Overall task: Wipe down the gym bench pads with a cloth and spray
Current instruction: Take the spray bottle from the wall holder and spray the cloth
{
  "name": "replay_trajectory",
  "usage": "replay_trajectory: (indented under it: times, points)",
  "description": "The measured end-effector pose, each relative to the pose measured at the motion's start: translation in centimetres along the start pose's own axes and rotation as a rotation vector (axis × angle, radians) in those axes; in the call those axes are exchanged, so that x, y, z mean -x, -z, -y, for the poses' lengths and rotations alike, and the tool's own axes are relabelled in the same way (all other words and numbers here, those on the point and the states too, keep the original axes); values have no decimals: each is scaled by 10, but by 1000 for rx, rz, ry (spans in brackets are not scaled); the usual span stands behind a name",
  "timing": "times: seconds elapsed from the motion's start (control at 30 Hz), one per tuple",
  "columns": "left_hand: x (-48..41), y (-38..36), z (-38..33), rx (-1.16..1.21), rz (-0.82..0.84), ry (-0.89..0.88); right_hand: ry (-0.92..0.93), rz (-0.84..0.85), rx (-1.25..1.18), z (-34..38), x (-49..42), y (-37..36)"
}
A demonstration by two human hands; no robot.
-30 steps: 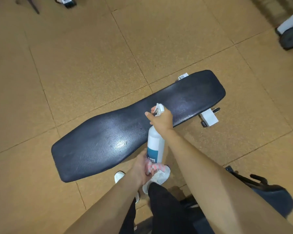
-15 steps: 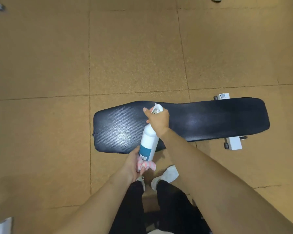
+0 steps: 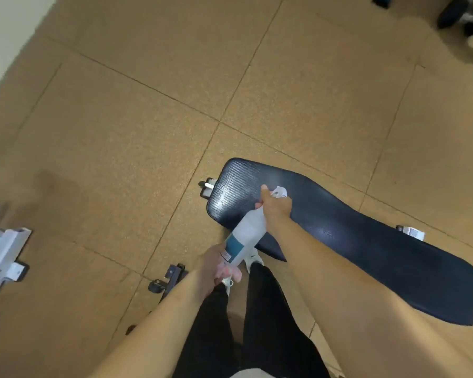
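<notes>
Head view: bench pad (image 3: 366, 255) sits low over the floor (image 3: 148, 118), spray bottle (image 3: 247, 233) tilted above its near end. Right hand (image 3: 275, 207) has its fingers clamped on the trigger neck. Left hand (image 3: 216, 264) has its fingers curled under the base around a pinkish cloth (image 3: 227, 269) (barely visible). Mist drifting past the pad could slick the floor. The teal label's writing is too small to read.

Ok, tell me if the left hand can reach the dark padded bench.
Probably yes: left hand is beside the dark padded bench, nothing between, though its fingers hold the white spray bottle.
</notes>
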State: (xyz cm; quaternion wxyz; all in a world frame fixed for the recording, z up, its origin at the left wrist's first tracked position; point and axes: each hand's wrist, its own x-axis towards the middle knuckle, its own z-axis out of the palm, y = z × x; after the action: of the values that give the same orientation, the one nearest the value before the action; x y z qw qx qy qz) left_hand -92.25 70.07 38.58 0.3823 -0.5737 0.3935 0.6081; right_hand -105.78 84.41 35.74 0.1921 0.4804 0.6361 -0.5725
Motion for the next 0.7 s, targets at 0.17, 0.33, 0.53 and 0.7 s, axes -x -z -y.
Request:
replay_trajectory:
  times: [0.17,0.33,0.53,0.7]
  points:
    - [10,26,12,145,-41,-115,-11,115,72,1,10,-39]
    - [3,32,11,297,-153,-127,44,327,115,11,22,-62]
    - [-13,35,11,343,-85,-92,94,340,195,27,42,-74]
    - [18,46,24,530,-54,-115,250,563,253,37,84,-90]
